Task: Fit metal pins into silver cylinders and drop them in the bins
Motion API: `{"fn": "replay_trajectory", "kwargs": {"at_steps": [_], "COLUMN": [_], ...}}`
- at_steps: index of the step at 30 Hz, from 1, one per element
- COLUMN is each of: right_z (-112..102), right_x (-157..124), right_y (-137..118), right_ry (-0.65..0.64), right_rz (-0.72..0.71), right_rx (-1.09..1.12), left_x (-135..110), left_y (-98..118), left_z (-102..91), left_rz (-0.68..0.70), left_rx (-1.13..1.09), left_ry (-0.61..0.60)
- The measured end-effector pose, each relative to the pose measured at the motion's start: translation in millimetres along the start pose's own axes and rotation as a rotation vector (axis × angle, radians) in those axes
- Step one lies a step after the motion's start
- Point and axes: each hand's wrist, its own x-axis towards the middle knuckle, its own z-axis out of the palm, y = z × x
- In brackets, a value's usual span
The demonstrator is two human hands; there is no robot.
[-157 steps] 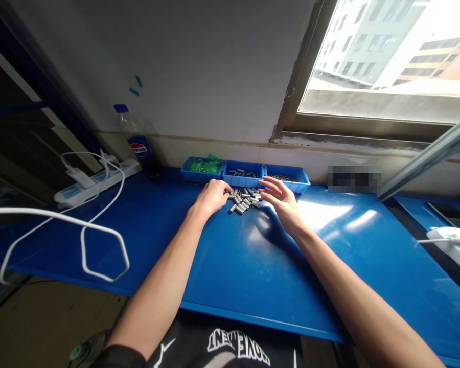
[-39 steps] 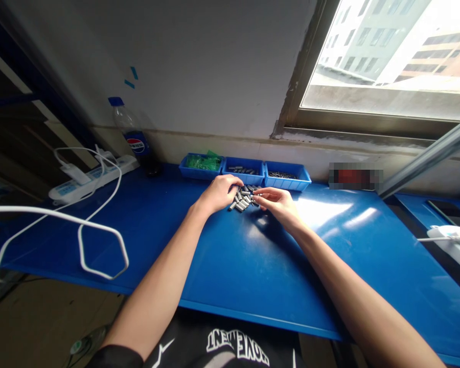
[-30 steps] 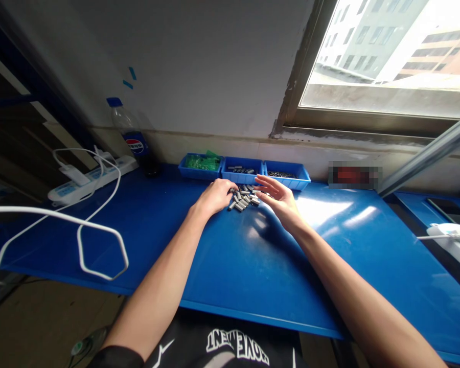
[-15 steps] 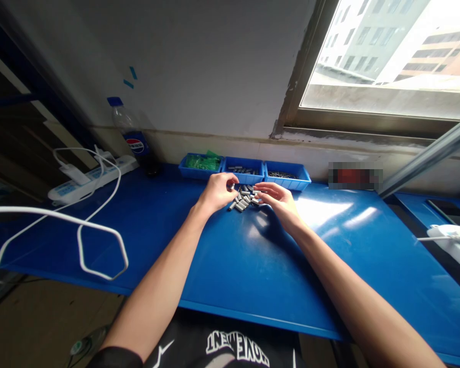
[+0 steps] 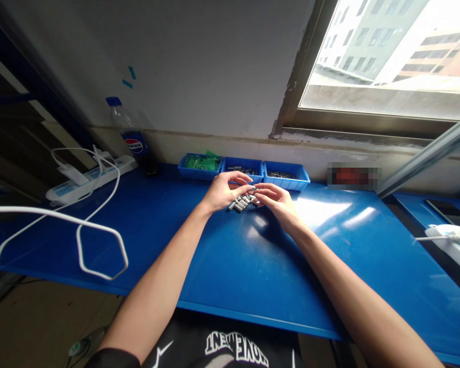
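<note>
Over a small pile of short grey metal cylinders (image 5: 240, 204) on the blue table, my two hands meet at their fingertips. My right hand (image 5: 279, 200) pinches a small metal cylinder (image 5: 253, 189) between thumb and fingers. From the other side, my left hand (image 5: 227, 191) is curled with its thumb and fingertips closed in around the same spot. Whatever sits in the left fingertips is too small to make out. Part of the pile is hidden beneath both hands.
Behind the hands stand three blue bins: one with green bags (image 5: 201, 162), a middle one with grey cylinders (image 5: 243, 168), and one with thin dark metal pieces (image 5: 281, 175). A cola bottle (image 5: 136, 143), a power strip (image 5: 84, 184) and a looping white cable (image 5: 103, 230) lie leftward.
My left hand has moved right, bringing its fingertips to those of my right hand. The right hand has lifted a small cylinder slightly from the pile.
</note>
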Motion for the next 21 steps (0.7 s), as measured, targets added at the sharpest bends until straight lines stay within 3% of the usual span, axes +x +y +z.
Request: {"fn": "replay_trajectory", "kwargs": {"at_steps": [6, 15, 18, 21], "right_z": [0.5, 0.2, -0.5, -0.5], "right_x": [-0.7, -0.7, 0.1, 0.3], "right_y": [0.4, 0.7, 0.9, 0.4], "right_ry": [-0.051, -0.070, -0.036, 0.013], "right_rz": [0.032, 0.019, 0.013, 0.007], "right_rx": [0.066, 0.091, 0.007, -0.105], "left_x": [-3.2, -2.3, -1.9, -0.5], "left_y": [6.8, -3.9, -6.6, -13.2], "left_z": [-2.8, -2.1, -5.4, -10.8], "left_rz": [-0.006, -0.013, 0.018, 0.114], "left_rx": [-0.055, -0.024, 0.136, 0.477], "left_ry": [-0.049, -0.069, -0.071, 0.040]}}
